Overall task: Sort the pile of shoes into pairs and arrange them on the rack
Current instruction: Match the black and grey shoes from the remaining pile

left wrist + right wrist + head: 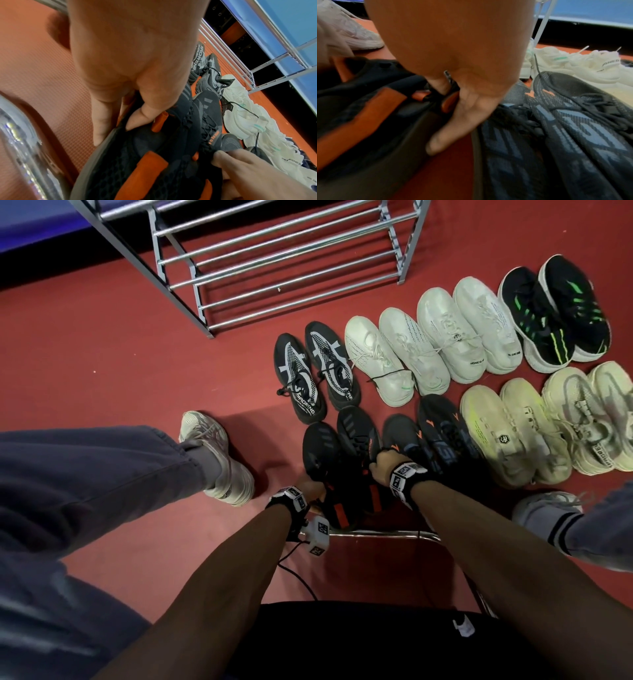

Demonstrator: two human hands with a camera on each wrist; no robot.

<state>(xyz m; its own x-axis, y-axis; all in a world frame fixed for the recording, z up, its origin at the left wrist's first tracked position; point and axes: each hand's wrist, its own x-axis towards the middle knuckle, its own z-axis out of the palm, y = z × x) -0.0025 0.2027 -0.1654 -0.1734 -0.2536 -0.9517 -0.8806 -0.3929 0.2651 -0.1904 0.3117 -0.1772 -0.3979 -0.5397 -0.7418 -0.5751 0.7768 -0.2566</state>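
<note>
A pair of black shoes with orange tabs lies on the red floor right in front of me. My left hand (310, 491) grips the heel collar of the left shoe (322, 453), with fingers curled inside the opening (137, 119). My right hand (380, 465) pinches the collar by the orange tab of the right shoe (356, 433), as the right wrist view shows (452, 97). The grey metal rack (274, 268) stands at the top with its bars bare. In the left wrist view the left shoe (137, 162) fills the bottom.
Several other pairs stand in two rows to the right: a black-and-white pair (315, 371), white pairs (394, 357), a black-and-green pair (555, 313), cream pairs (513, 429) and a black-and-blue pair (442, 433). My feet (215, 453) flank a chrome bar (376, 534).
</note>
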